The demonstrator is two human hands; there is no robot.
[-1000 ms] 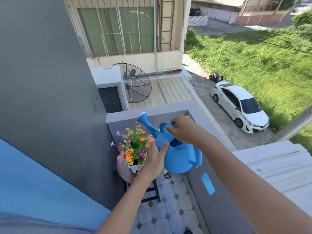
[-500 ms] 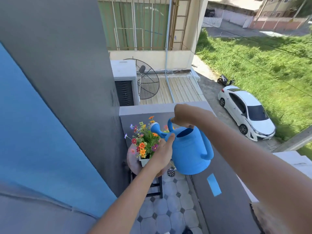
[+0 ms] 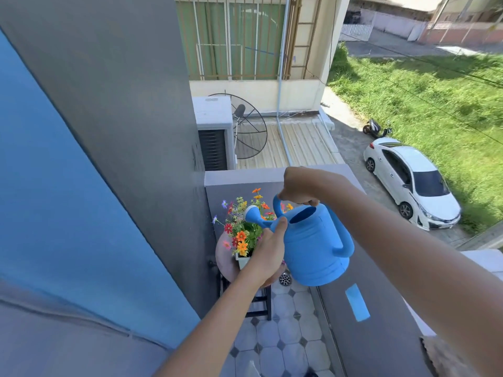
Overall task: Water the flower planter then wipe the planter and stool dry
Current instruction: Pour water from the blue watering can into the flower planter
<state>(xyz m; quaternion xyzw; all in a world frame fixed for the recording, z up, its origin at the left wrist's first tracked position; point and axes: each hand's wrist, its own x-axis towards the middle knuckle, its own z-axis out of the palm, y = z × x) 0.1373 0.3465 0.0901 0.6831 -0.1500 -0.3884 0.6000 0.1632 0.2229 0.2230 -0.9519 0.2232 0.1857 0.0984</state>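
Observation:
A blue watering can hangs tilted over the flower planter, its rose-tipped spout lowered above the colourful flowers. My right hand grips the can's top handle. My left hand presses against the can's left side at the base of the spout. The small white planter stands on a round pinkish stool with dark legs, in the balcony corner. My left hand hides part of the planter and stool.
A grey wall rises at the left and a low grey parapet runs along the right. The floor has pale octagonal tiles and a drain. A brownish cloth lies on the parapet at the lower right.
The can has tipped further forward, so the spout has dropped from pointing up to sitting low over the flowers. Both hands have kept their hold while the view has swung a little left.

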